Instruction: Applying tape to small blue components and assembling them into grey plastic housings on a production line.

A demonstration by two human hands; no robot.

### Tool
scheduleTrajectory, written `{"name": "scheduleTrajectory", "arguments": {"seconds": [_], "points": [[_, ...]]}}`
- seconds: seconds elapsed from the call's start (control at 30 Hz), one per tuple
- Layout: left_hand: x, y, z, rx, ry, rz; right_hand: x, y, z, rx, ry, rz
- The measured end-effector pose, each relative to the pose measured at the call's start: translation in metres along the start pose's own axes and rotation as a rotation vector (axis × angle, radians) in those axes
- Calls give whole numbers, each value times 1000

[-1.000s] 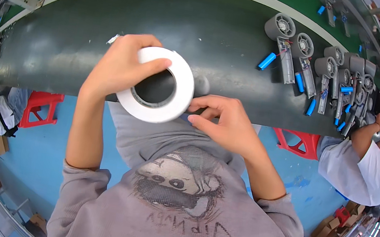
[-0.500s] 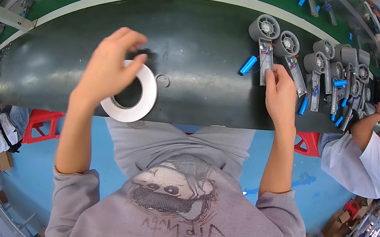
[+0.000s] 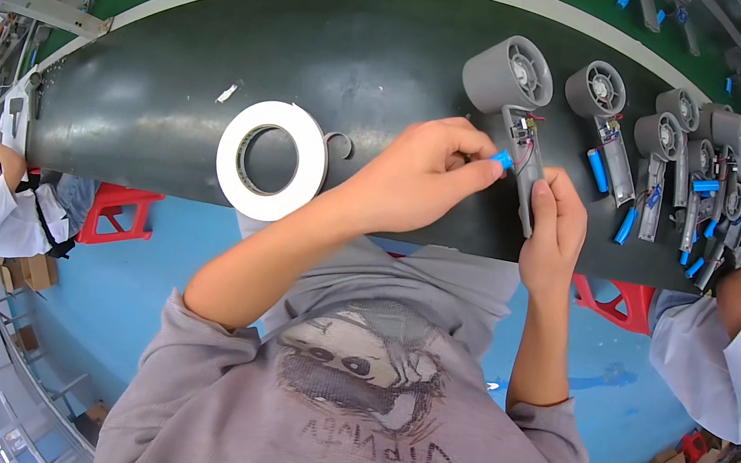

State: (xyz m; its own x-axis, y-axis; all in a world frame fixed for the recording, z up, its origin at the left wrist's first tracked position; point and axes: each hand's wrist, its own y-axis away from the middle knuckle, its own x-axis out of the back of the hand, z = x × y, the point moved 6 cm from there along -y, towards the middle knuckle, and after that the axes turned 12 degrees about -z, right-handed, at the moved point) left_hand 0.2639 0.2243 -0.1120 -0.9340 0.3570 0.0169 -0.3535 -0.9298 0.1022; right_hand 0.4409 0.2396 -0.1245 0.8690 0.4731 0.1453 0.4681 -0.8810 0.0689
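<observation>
My right hand [image 3: 557, 227] grips the lower end of an open grey handheld fan [image 3: 509, 75], whose handle shows a small circuit board and wires. From the left, my left hand [image 3: 429, 178] pinches a blue cylindrical battery [image 3: 502, 160] beside that handle; the fingers cover most of it. Left of this hand, a roll of white tape [image 3: 231, 152] lies flat on the dark work surface [image 3: 142, 122]. A small grey ring-like strip [image 3: 339, 144] touches or nearly touches the roll's edge.
Another open fan [image 3: 597, 90] with a loose blue battery [image 3: 596, 170] lies to the right, and several more are crowded beyond it. A white scrap [image 3: 227, 93] is above the tape. Co-workers sit at both sides near red stools [image 3: 118, 215].
My left hand has moved right from above the tape roll and now pinches the battery. The fan in my right hand has been drawn apart from its neighbour, toward me.
</observation>
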Motion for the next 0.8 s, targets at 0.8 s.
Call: {"name": "scheduleTrajectory", "arguments": {"seconds": [0.8], "points": [[-2,36,-13,270,334,214,-34,13,-28,488,352,-233]]}}
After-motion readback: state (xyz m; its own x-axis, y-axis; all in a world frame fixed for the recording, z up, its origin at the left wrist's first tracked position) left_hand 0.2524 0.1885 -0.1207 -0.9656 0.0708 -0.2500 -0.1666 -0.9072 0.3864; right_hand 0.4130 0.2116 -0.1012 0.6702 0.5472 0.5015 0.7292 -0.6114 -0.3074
